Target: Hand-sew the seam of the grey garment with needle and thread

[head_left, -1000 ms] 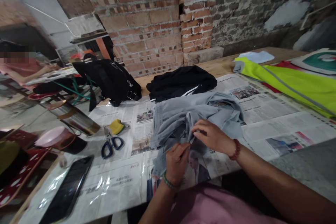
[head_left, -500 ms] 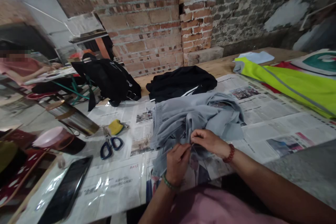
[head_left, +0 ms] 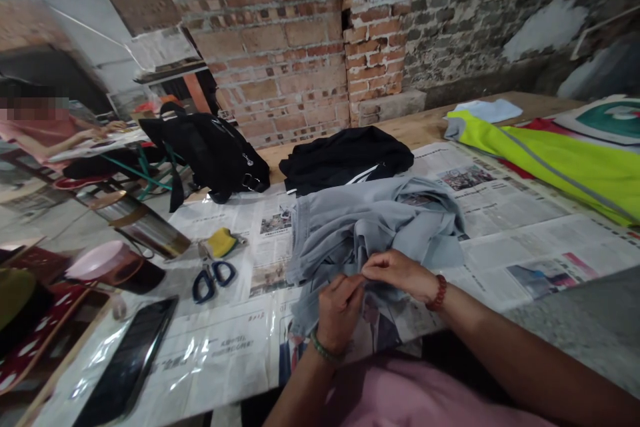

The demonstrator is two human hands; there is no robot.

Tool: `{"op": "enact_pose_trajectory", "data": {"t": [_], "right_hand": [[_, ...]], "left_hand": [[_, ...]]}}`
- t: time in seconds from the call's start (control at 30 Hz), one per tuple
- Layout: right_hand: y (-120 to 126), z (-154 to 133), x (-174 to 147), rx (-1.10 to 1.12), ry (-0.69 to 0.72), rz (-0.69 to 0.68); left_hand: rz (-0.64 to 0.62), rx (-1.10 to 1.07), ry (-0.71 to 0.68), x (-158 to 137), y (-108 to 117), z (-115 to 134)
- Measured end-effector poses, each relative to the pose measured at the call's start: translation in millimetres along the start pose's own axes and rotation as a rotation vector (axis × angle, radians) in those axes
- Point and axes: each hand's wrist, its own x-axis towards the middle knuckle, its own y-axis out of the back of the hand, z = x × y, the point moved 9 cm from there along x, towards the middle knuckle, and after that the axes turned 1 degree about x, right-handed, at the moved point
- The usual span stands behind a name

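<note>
Left hand pinches grey garment; right hand, apart a second ago, now meets it, pinched narrow, contents unclear; work seems centred on one spot.

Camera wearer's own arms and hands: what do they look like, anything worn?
Left hand: ungloved, green bracelet at the wrist. Right hand: ungloved, reddish beaded bracelet at the wrist. No sleeves show on the visible forearms.
</note>
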Motion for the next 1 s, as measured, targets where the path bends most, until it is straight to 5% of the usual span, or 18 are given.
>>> {"op": "enact_pose_trajectory", "data": {"t": [0.37,0.57,0.67,1.0], "right_hand": [[3.3,10.2,4.0,0.092,-0.028,0.048],[14.9,8.8,3.4,0.321,0.011,0.240],[13.2,7.7,3.3,0.364,0.013,0.232],[1.2,7.1,0.4,0.377,0.005,0.109]], "left_hand": [[-0.018,-0.200,0.232,4.6,-3.6,-21.2],[-0.135,-0.322,0.424,2.3,-15.2,-36.8],[-0.162,-0.390,0.509,-1.3,-19.7,-44.5],[-0.197,-0.430,0.447,0.7,-26.9,-37.3]]}}
